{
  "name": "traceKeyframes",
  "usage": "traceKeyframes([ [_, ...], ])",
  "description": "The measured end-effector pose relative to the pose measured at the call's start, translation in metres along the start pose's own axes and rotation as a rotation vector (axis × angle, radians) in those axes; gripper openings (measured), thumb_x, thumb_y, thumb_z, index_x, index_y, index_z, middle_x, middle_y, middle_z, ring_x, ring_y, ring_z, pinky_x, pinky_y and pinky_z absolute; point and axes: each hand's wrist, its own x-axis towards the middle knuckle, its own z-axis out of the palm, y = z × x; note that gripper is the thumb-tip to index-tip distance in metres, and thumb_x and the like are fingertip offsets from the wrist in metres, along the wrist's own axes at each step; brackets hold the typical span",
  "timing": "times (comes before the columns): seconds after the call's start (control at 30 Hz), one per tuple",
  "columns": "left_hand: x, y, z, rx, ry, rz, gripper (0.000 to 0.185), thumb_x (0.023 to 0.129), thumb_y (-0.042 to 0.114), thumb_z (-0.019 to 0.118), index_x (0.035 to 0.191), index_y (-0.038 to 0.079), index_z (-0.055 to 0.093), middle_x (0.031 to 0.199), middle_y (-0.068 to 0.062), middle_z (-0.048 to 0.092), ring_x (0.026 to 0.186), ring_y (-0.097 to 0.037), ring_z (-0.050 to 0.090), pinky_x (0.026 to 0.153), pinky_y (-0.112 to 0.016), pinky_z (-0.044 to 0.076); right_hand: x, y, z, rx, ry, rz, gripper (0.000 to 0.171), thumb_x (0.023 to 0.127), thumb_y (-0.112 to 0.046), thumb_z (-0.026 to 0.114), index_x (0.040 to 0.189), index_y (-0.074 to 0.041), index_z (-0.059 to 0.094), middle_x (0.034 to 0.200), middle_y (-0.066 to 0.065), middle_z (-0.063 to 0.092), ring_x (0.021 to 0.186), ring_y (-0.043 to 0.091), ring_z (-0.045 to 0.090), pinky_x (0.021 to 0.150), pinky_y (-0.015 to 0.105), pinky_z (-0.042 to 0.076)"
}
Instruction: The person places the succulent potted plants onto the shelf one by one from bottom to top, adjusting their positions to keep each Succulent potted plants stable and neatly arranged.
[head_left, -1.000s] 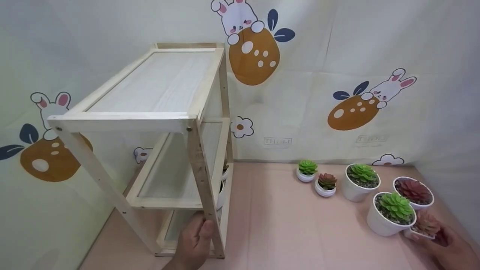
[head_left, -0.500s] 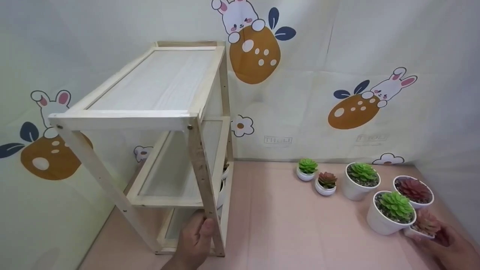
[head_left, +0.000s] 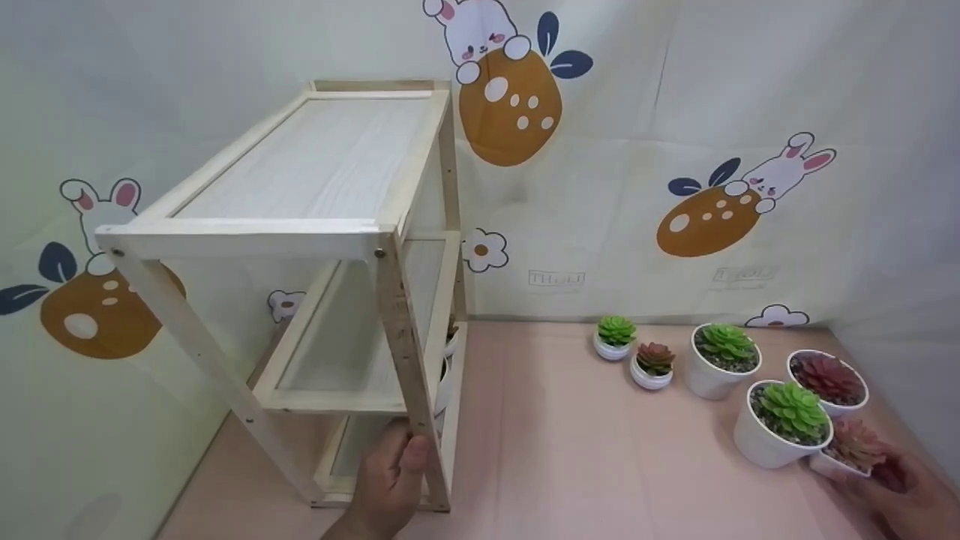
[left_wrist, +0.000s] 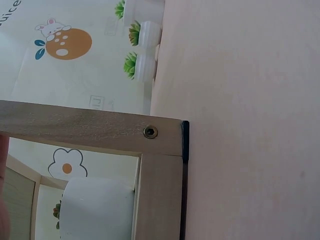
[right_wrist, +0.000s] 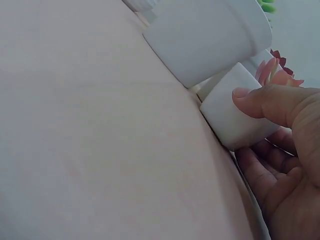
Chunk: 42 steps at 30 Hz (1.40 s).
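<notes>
In the head view my left hand grips the front right leg of a three-tier wooden shelf, just below the middle tier. My right hand holds a small white pot with a pink succulent at the right. The right wrist view shows the thumb on the side of this angular pot and fingers at its far side and base, with its bottom edge close to the table. Right beside it stands a larger white pot with a green succulent. The left palm is mostly hidden behind the leg.
Behind are a pot with a dark red succulent and another green one. Two small round pots, one green and one reddish, stand near the back wall. White pots sit on the shelf's bottom tier. The table is pink.
The head view has tilted slightly, so the scene sits a little higher. The small pot with the pink succulent has edged slightly right with my right hand. My left hand keeps its grip.
</notes>
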Motion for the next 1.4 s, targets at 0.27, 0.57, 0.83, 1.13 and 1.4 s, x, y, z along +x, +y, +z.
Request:
traceKeyframes([
  [0.27, -0.001, -0.002, 0.001, -0.021, 0.008, 0.014, 0.02, 0.098, -0.011, 0.053, 0.112, 0.001, 0.062, 0.099, -0.008, 0.068, 0.092, 0.001, 0.06, 0.074, -0.027, 0.056, -0.001, 0.0, -0.002, -0.003, 0.027, 0.044, 0.102, 0.093, -0.042, 0.078, 0.153, 0.016, 0.021, 0.156, 0.042, 0.031, 0.088, -0.022, 0.044, 0.071, 0.007, 0.046],
  [0.57, -0.001, -0.005, 0.001, -0.022, 0.021, 0.037, 0.019, 0.098, -0.011, 0.052, 0.108, 0.0, 0.063, 0.097, -0.003, 0.067, 0.089, 0.0, 0.059, 0.072, -0.025, 0.054, -0.008, 0.001, 0.0, 0.091, 0.191, 0.029, 0.073, 0.093, -0.029, 0.081, 0.139, 0.011, 0.04, 0.109, -0.002, 0.07, 0.082, -0.026, 0.038, 0.068, 0.008, 0.048],
  [0.83, 0.0, -0.005, 0.001, -0.04, 0.014, 0.041, 0.019, 0.099, -0.011, 0.052, 0.107, 0.001, 0.062, 0.095, -0.002, 0.067, 0.087, 0.0, 0.058, 0.071, -0.025, 0.053, -0.011, -0.003, -0.003, 0.118, 0.262, -0.005, 0.063, 0.09, -0.022, 0.083, 0.132, 0.009, 0.046, 0.092, -0.036, 0.049, 0.078, -0.024, 0.046, 0.066, 0.011, 0.051],
  [1.13, -0.001, -0.005, 0.001, -0.049, 0.004, 0.027, 0.016, 0.099, -0.009, 0.053, 0.107, 0.004, 0.061, 0.089, 0.002, 0.061, 0.081, 0.002, 0.054, 0.065, -0.025, 0.051, -0.023, -0.018, -0.002, 0.108, 0.366, 0.108, 0.076, 0.094, -0.022, 0.078, 0.145, 0.013, 0.035, 0.112, 0.015, 0.06, 0.073, -0.02, 0.039, 0.062, 0.006, 0.043],
  [1.4, -0.001, -0.007, 0.0, -0.044, 0.011, 0.046, 0.014, 0.1, -0.008, 0.054, 0.108, 0.002, 0.061, 0.09, 0.001, 0.062, 0.081, 0.002, 0.055, 0.065, -0.024, 0.052, -0.028, -0.023, -0.01, 0.141, 0.366, 0.07, 0.065, 0.093, -0.02, 0.078, 0.138, 0.01, 0.043, 0.088, -0.025, 0.056, 0.073, -0.023, 0.041, 0.065, 0.002, 0.042],
])
